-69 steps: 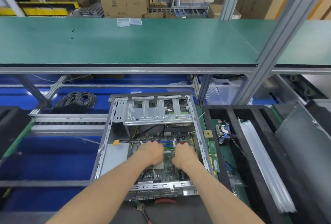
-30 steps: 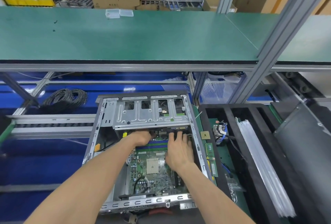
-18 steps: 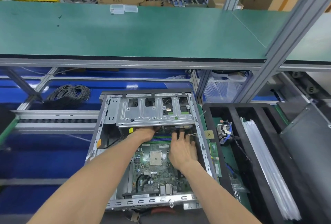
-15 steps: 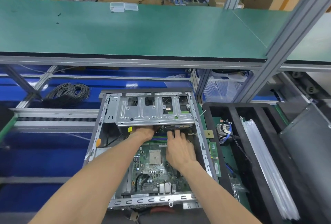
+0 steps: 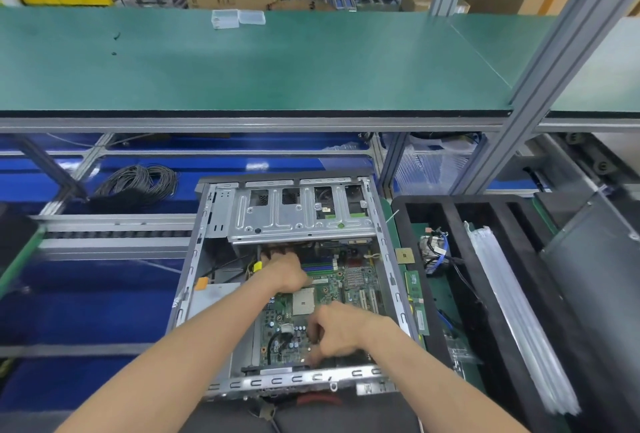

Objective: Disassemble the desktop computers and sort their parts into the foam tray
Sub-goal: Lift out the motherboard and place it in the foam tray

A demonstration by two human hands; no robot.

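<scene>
An open desktop case (image 5: 192, 259) lies flat in front of me, with a green motherboard (image 5: 360, 280) inside and a silver drive cage (image 5: 298, 221) across its far end. My left hand (image 5: 287, 269) reaches to the board's far edge, and its fingertips are hidden in the shadow under the cage. My right hand (image 5: 336, 332) is blurred, its fingers curled down onto the near part of the board by the rear ports. The black foam tray (image 5: 450, 214) stands to the right of the case. It holds a cable bundle (image 5: 433, 252) and memory sticks (image 5: 414, 290).
A green shelf (image 5: 242, 65) overhangs the far side on aluminium posts (image 5: 540, 86). A coil of black cable (image 5: 138, 183) lies far left on the blue surface. Clear plastic sleeves (image 5: 512, 311) fill one tray slot. A grey metal panel (image 5: 602, 276) leans at the right. Red-handled pliers (image 5: 318, 399) lie near me.
My right hand has drawn back from under the drive cage to the near part of the motherboard. My left hand stays at the board's far edge.
</scene>
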